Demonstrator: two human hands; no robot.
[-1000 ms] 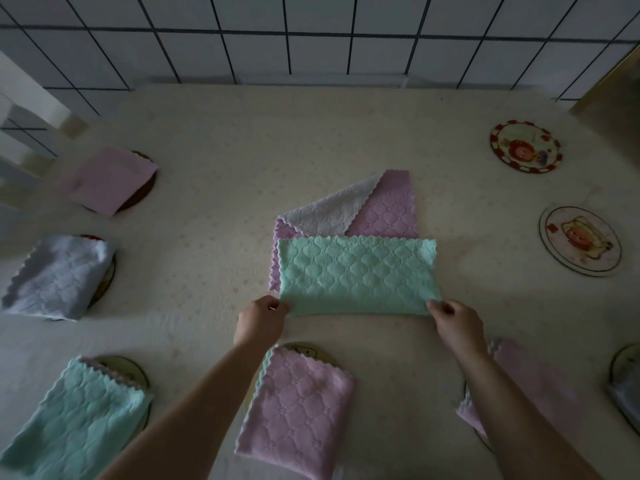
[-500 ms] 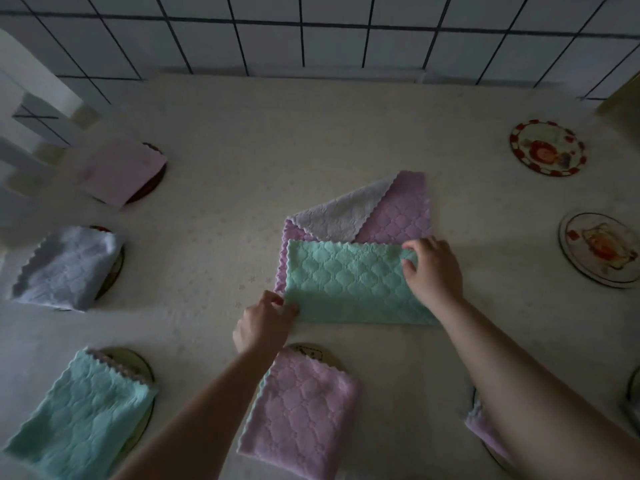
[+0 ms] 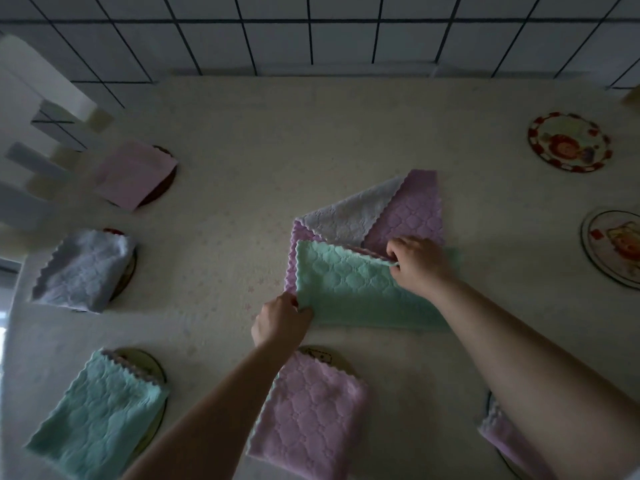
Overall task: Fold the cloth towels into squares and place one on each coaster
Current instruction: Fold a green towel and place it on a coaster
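Observation:
A mint green towel, folded into a long rectangle, lies mid-table on top of a purple towel whose one corner is turned over to show its pale underside. My left hand pinches the green towel's near left corner. My right hand grips the towel's far edge toward its right side. Two bare picture coasters sit at the right: a red-rimmed one and another nearer me.
Folded towels rest on coasters around the table: pink, grey-blue and green at the left, purple in front of me, another purple one under my right forearm. A tiled wall bounds the far side.
My right hand left the green towel's near right corner, crossed to its far edge and took hold there. My left hand kept its corner. The view shifted slightly.

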